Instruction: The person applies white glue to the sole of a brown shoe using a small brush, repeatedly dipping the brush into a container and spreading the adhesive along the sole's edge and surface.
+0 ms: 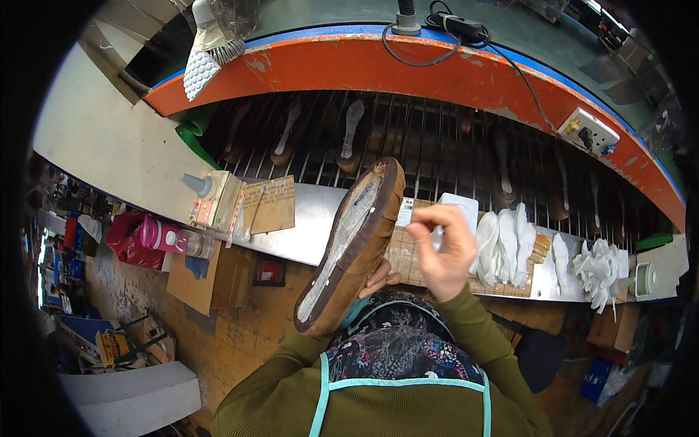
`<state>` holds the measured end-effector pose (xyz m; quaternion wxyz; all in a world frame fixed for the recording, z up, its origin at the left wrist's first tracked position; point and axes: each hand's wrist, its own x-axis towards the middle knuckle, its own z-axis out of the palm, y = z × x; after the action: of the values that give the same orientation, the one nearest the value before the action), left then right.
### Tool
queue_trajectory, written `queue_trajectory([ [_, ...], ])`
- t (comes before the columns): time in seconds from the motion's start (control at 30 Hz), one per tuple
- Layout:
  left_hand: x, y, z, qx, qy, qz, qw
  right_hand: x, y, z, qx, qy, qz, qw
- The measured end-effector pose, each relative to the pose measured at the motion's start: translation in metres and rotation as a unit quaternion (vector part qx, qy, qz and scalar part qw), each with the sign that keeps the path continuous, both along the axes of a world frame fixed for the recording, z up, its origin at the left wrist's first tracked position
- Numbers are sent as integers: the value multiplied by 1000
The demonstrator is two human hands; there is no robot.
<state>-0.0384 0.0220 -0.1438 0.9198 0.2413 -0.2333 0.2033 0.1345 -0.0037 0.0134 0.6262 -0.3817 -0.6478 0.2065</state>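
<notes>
A brown shoe upper on a last point(357, 244) is tilted upright in front of me, its underside turned toward me. Pale grey-white filler runs down the middle of that underside, bordered by a dark brown edge. My left hand point(380, 280) grips the shoe from behind; only some fingertips show below its right side. My right hand point(445, 251) is raised just right of the shoe, apart from it, with thumb and fingers curled into a pinch. Anything between those fingertips is too small to make out. White sole-shaped pieces point(504, 246) lie close to the right hand.
Behind the metal ledge point(312, 211), several shoes point(351, 138) lie on a roller conveyor under an orange-edged bench point(342, 69). Left on the ledge are a cardboard piece point(271, 204) and a grey-nozzled container point(207, 191). A pile of white pieces point(601, 269) sits far right.
</notes>
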Motion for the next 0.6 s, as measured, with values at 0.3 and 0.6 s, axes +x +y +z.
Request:
queue_trajectory([
  [0.3,-4,7,-24,28,7,-35,999,-15,-3,-21,-181,174,79,965],
  [0.6,3,-25,-6,-26,63,143,987,13,9,-13,-172,482,277,813],
])
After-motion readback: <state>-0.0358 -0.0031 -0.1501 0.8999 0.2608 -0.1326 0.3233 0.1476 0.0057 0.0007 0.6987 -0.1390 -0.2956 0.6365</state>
